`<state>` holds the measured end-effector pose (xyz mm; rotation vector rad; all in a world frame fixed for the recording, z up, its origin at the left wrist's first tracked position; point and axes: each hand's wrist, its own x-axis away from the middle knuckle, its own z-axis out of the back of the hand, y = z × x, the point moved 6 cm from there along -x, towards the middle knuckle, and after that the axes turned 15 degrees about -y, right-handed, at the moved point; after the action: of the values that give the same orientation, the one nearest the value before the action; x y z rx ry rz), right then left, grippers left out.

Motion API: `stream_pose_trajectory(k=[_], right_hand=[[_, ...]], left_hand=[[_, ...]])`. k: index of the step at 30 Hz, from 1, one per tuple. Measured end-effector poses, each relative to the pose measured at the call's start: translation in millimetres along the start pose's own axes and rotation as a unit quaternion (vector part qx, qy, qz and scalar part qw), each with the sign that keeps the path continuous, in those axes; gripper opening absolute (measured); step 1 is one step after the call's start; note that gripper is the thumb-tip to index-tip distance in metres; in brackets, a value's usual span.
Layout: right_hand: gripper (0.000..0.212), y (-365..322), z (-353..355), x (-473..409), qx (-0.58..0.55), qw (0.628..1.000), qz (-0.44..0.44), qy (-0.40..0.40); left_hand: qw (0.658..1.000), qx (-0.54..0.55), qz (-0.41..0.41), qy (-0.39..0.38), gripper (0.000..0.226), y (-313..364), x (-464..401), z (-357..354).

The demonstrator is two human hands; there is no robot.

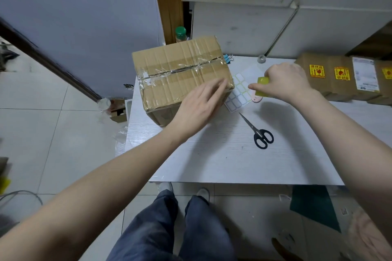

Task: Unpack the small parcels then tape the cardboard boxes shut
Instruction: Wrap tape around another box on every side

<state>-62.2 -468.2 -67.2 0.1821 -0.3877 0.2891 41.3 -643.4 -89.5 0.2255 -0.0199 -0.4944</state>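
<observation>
A brown cardboard box [178,70] stands on the left part of the white table [222,154], its top flaps closed with clear tape along the seam. My left hand [199,104] lies flat with fingers spread on the box's near right corner. To the right of the box, my right hand [284,82] grips a yellow tape dispenser [263,86] just above the table. Several smaller brown parcels [339,76] with yellow and red stickers sit at the table's right edge.
Black scissors [259,133] lie on the table in front of my right hand. A sheet of blank labels [238,93] and a pink item [257,98] lie beside the box. A blue binder clip [227,58], a small tape roll [262,58] and a green-capped bottle [180,34] sit behind.
</observation>
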Motion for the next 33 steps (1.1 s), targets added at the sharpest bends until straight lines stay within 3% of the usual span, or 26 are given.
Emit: stream_pose_trajectory(k=[5,17,24,29,33], right_hand=[[0.054,0,-5,3,-0.009,1.0,-0.014,-0.016],[0.056,-9,-2,12,0.01,1.0,-0.018,-0.01],[0.054,-15,-3,19,0.015,1.0,-0.019,-0.012],[0.054,-21,-1,22,0.012,1.0,-0.002,0.001],[0.055,-20,1,25,-0.006,1.0,0.003,0.007]], left_hand=[[0.998,-0.038,0.047,-0.033,0.054,-10,42,-7],[0.99,-0.063,0.123,-0.018,0.054,-58,98,5],[0.981,-0.03,0.191,-0.004,0.025,-59,79,20],[0.981,0.017,0.192,-0.032,0.048,-35,24,24],[0.959,0.072,0.232,-0.147,0.063,-41,-3,6]])
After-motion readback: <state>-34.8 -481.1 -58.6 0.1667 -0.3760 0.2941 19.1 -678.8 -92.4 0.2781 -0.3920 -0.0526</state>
